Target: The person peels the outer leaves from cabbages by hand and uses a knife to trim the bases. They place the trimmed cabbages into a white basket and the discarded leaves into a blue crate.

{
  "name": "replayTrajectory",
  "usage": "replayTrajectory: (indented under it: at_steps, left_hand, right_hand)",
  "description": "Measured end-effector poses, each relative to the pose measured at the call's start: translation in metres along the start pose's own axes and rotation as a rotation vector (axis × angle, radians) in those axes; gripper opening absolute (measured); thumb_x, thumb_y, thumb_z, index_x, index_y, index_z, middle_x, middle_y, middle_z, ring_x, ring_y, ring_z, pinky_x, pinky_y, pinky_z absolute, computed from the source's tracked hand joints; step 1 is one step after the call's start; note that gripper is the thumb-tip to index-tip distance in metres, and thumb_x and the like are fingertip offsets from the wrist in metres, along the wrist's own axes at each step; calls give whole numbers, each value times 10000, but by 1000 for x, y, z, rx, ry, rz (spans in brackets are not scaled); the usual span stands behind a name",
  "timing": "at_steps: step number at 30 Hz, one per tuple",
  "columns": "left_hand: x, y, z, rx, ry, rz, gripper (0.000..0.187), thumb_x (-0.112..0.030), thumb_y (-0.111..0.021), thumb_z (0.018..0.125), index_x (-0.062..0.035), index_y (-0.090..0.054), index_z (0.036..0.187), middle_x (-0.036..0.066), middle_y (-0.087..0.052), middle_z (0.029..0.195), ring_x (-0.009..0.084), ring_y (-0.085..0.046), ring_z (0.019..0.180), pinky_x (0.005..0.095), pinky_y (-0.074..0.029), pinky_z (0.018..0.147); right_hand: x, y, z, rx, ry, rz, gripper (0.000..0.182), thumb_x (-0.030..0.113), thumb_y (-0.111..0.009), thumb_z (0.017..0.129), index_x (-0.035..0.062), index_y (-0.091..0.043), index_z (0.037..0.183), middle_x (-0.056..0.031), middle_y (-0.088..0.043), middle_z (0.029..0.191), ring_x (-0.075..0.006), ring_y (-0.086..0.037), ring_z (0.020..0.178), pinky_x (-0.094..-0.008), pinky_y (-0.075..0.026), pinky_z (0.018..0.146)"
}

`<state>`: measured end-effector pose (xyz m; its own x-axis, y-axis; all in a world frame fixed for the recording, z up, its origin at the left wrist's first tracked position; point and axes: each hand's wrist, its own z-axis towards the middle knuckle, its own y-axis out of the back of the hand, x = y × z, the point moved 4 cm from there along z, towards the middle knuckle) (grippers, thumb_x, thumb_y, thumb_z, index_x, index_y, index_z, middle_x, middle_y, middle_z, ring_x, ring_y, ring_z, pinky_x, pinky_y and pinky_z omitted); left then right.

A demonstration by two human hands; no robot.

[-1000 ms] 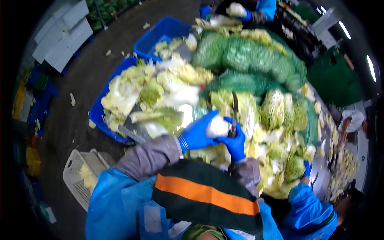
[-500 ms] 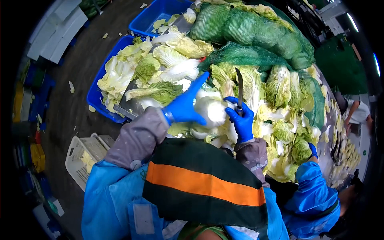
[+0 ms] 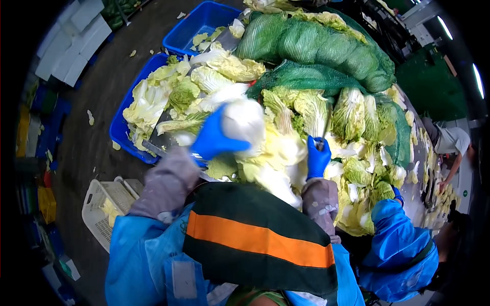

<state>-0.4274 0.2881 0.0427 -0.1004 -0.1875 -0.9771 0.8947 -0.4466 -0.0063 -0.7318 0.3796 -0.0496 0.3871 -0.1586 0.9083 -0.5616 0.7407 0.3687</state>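
My left hand (image 3: 214,136), in a blue glove and blurred by motion, is closed round the white base of a napa cabbage (image 3: 244,122). Pale loose leaves (image 3: 278,155) lie just below and to the right of that cabbage. A knife (image 3: 327,121) is gripped in my right hand (image 3: 318,157), also blue-gloved, its blade pointing away from me over the heap. Right beyond the knife lie more napa cabbages (image 3: 350,113), their ribbed green-yellow sides showing.
Green net sacks of cabbages (image 3: 316,43) lie across the back. On the left, a blue crate (image 3: 118,127) overflows with leaves; another blue crate (image 3: 171,38) stands behind it. A white basket (image 3: 97,204) sits lower left. A co-worker's blue sleeve (image 3: 395,229) reaches in from the right.
My left hand has closed on the cabbage and shifted left with it. The knife hand has moved slightly right and down. Pale leaves now lie between my hands.
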Motion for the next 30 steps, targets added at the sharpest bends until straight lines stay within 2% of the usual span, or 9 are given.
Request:
replayTrajectory:
  at_steps: [2, 5, 7, 8, 11, 13, 15, 19, 30]
  left_hand:
    - [-36, 33, -5, 19, 262, -341, 789, -96, -783, 590, 30, -384, 1259, 140, -521, 1176, 225, -516, 1076, 347, -418, 935]
    - [-81, 54, -9, -150, 155, -631, 611, -126, -634, 719, 25, -391, 1258, 169, -526, 1169, 268, -534, 1070, 373, -420, 949]
    - [-97, 45, 1, -172, 148, -628, 611, -114, -648, 714, 21, -396, 1253, 157, -536, 1153, 263, -547, 1044, 364, -431, 930]
    - [-97, 37, 7, -201, 132, -473, 620, -108, -687, 692, 22, -413, 1233, 143, -548, 1127, 250, -561, 1005, 351, -447, 898]
    - [-79, 5, 13, -169, 51, 2, 782, -273, -818, 574, 24, -439, 1191, 132, -553, 1071, 229, -558, 955, 340, -452, 851]
    - [-75, -11, 6, 15, 33, 171, 779, -204, -807, 583, 7, -424, 1227, 126, -538, 1111, 219, -519, 1025, 348, -411, 900]
    - [-61, -23, -16, 82, 49, 179, 787, -238, -819, 555, 10, -427, 1190, 126, -535, 1092, 214, -520, 1012, 345, -414, 886]
    - [-44, -35, -33, 108, 110, 329, 727, -238, -812, 554, -1, -445, 1135, 136, -551, 1045, 214, -547, 976, 339, -448, 834]
    - [-51, -71, -24, 137, 27, 407, 583, -248, -787, 554, -9, -534, 1022, 145, -619, 933, 263, -622, 849, 347, -500, 733]
  right_hand:
    - [-22, 27, 1, 42, -197, -15, 187, 172, -737, 725, 43, -606, 759, 41, -489, 614, -57, -395, 565, -218, -354, 513]
    - [13, 47, 2, 53, -164, -186, 306, 169, -745, 715, 25, -636, 963, -21, -621, 837, -65, -484, 620, -245, -408, 533]
    - [42, 46, 2, 100, 48, 87, 407, 128, -720, 730, 21, -591, 1100, -61, -614, 1035, -72, -543, 678, -230, -429, 525]
    - [94, 40, -12, 187, -96, 229, 414, 81, -675, 759, 15, -554, 1149, -74, -590, 1102, -78, -562, 672, -202, -425, 500]
    - [151, 11, -41, 479, -132, 498, 353, 37, -601, 799, 11, -544, 1147, -77, -604, 1067, -79, -543, 598, -198, -417, 488]
    - [148, 4, -57, 547, -121, 469, 331, 3, -578, 802, 10, -551, 1131, -73, -621, 1011, -89, -551, 622, -196, -419, 517]
    - [148, 9, -63, 432, 386, 252, 323, -80, -571, 753, 30, -601, 1055, -70, -613, 807, -115, -534, 628, -230, -403, 527]
    - [153, 21, -74, 429, 654, -78, 343, -48, -607, 645, 104, -635, 951, -51, -510, 632, -194, -497, 506, -275, -390, 473]
    - [172, 31, -76, 476, 788, -642, 243, 86, -644, 639, 175, -576, 855, -23, -483, 680, -208, -519, 588, -327, -394, 473]
